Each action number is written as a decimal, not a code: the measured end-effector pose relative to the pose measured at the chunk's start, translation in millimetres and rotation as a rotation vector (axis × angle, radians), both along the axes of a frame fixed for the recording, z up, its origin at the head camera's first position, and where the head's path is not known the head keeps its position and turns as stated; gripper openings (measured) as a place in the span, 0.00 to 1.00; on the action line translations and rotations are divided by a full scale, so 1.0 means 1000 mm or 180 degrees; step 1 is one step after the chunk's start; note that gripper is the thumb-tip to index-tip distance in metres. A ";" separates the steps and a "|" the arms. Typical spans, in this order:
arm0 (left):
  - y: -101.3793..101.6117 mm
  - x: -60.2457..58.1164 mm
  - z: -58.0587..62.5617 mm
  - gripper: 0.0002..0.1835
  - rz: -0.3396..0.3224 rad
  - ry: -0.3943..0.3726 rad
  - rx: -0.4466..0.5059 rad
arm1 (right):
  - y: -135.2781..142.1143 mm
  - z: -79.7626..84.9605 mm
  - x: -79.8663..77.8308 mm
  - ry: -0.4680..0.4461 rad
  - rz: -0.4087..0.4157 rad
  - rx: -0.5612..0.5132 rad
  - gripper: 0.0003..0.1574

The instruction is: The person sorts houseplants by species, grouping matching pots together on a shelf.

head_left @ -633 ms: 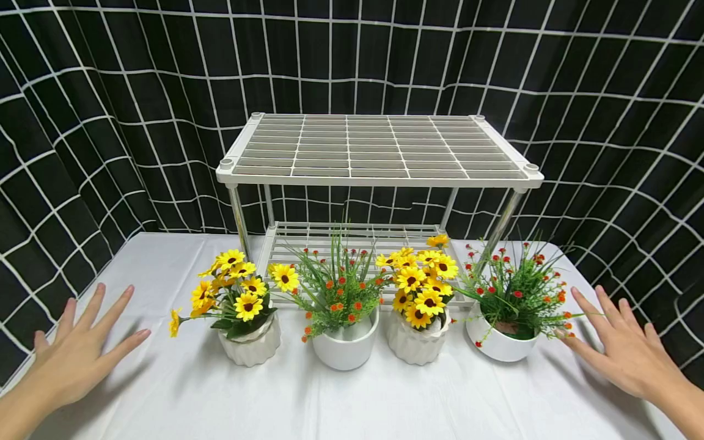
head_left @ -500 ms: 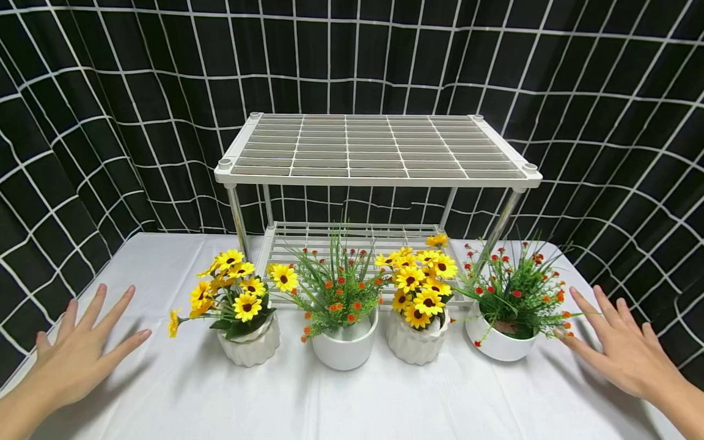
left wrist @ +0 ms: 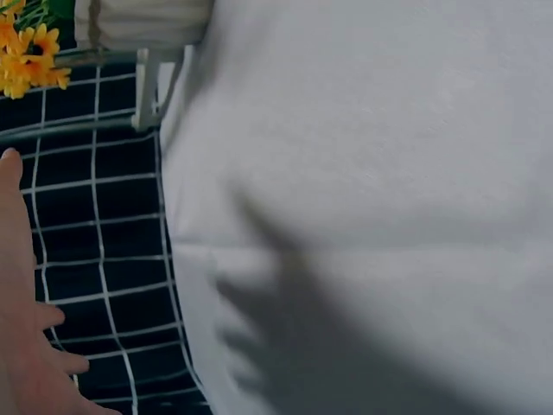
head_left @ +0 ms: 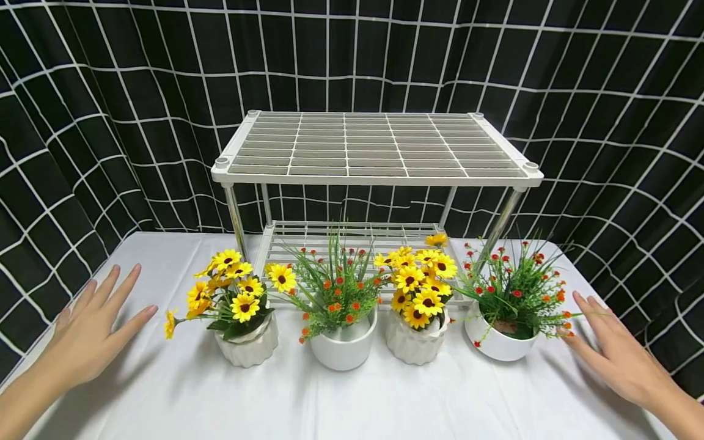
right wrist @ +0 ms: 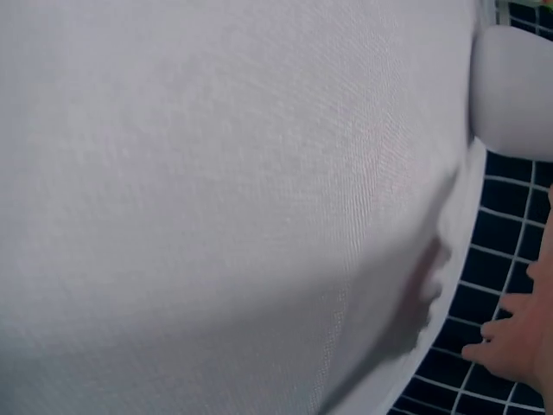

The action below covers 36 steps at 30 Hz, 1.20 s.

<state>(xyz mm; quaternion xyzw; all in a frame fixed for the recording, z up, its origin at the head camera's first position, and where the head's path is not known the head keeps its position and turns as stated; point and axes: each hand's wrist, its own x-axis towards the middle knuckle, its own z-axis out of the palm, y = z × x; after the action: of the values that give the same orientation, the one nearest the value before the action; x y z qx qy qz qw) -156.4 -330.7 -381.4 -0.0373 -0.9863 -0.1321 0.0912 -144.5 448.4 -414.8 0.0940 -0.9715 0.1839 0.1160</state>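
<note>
Head view: your left hand [head_left: 90, 336], fingers spread, empty, near a ribbed sunflower pot [head_left: 249, 347]; your right hand [head_left: 620, 360], fingers straight, empty, beside a red-flowered white pot [head_left: 502, 346]. Both pots: on the surface [head_left: 352, 409], before a two-tier wire rack [head_left: 379, 181].

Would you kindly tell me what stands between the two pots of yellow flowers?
In the head view, one smooth white pot with a red-and-orange flowering plant stands between the left fluted pot and the right fluted pot.

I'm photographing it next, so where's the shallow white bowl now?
In the head view, the shallow white bowl sits on the tablecloth at the row's right end, between a fluted sunflower pot and the right hand.
</note>
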 end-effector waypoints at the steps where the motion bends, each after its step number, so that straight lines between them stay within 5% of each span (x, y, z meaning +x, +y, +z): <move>1: 0.002 -0.002 0.001 0.44 -0.0042 0.0071 0.0022 | 0.000 -0.001 0.001 0.0024 0.0037 -0.0047 0.47; 14: 0.021 -0.021 0.024 0.31 -0.0613 0.1009 0.0729 | -0.018 0.004 0.011 0.0082 -0.0181 -0.0295 0.40; 23: 0.042 -0.033 0.051 0.31 -0.0651 0.1024 0.0805 | -0.029 0.004 0.019 0.0153 -0.0219 -0.0460 0.28; 36: 0.072 -0.043 0.086 0.31 -0.0792 0.1197 0.0858 | -0.055 0.000 0.033 -0.0130 -0.0454 -0.0970 0.37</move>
<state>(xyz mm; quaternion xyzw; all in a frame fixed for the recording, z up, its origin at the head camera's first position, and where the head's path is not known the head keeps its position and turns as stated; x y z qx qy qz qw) -199.0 -258.8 -295.0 -0.1698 -0.9133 -0.2633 0.2602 -111.6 393.9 -414.8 0.0024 -0.9388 0.3223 0.1219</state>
